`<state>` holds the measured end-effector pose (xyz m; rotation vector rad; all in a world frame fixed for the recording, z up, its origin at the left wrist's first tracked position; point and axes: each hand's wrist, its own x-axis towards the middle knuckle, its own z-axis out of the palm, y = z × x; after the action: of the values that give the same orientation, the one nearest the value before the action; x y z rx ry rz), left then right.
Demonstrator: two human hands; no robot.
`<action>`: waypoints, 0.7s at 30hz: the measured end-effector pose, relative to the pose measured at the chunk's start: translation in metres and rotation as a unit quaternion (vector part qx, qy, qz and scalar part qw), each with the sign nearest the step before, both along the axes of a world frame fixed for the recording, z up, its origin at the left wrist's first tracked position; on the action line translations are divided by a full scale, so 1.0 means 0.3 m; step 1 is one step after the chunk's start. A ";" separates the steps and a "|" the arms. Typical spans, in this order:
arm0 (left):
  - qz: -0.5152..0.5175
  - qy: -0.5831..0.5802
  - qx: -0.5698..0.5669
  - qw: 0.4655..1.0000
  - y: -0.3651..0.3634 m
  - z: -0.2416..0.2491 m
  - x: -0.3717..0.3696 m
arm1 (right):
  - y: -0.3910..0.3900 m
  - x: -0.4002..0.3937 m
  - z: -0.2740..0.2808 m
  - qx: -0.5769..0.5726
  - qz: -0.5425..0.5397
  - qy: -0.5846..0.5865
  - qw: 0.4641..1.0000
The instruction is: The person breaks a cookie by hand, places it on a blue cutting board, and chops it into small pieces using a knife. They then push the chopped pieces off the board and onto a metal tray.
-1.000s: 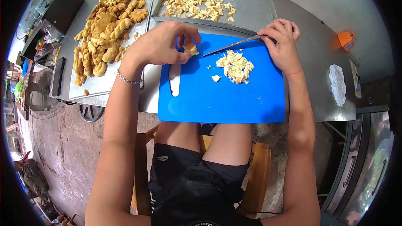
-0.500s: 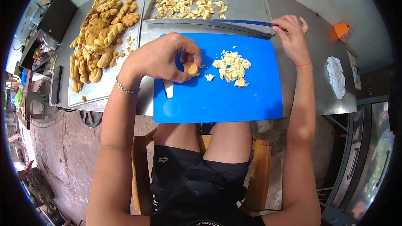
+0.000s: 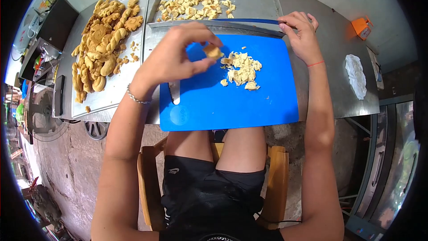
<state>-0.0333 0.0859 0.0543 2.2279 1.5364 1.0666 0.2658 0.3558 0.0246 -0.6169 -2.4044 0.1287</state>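
Fingers [image 3: 206, 35] on pastry piece [image 3: 213, 52], Nike shorts [image 3: 200, 192] below

right hand [image 3: 302, 33] hides the handle of the knife [image 3: 255, 21].

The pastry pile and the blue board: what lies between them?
The head view shows crumbs on a pale tray, metal tabletop and, above that, the left wrist.

And there it is on the black shorts [image 3: 209, 198], a Nike swoosh [image 3: 173, 170], pale and clear on the left leg; tiny lettering sits right below it, too small to call; over on the blue cutting board [image 3: 232, 107], a faint round mark [image 3: 178, 117] by its near left corner, and that one won't read either.
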 end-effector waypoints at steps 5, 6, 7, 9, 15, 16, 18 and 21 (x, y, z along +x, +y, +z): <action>-0.088 -0.057 -0.105 0.989 -0.018 0.007 -0.012 | -0.005 -0.010 -0.005 -0.005 0.000 -0.004 1.000; -0.142 -0.048 -0.112 0.982 -0.010 -0.006 -0.004 | -0.006 -0.011 -0.005 -0.005 0.000 -0.003 1.000; -0.177 -0.040 -0.128 0.975 -0.003 -0.017 0.010 | -0.006 -0.010 -0.005 -0.005 -0.001 -0.001 1.000; -0.166 0.028 -0.146 0.975 -0.009 -0.035 0.049 | -0.002 -0.010 -0.008 -0.003 0.004 0.005 1.000; -0.098 0.024 -0.086 0.991 -0.002 -0.037 0.078 | -0.001 -0.013 -0.015 0.007 0.011 0.010 1.000; -0.110 -0.005 -0.081 0.991 0.002 -0.034 0.075 | -0.001 -0.011 -0.012 0.011 0.011 0.013 1.000; -0.133 0.016 -0.057 0.989 0.006 -0.036 0.095 | 0.001 -0.010 -0.012 0.012 0.007 0.021 1.000; -0.185 0.025 -0.035 0.982 -0.004 -0.047 0.160 | -0.001 -0.020 -0.019 0.013 0.007 0.025 1.000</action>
<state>0.0146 0.0847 0.0402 2.3798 1.0923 0.8375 0.2598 0.3554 0.0188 -0.5776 -2.3599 0.1165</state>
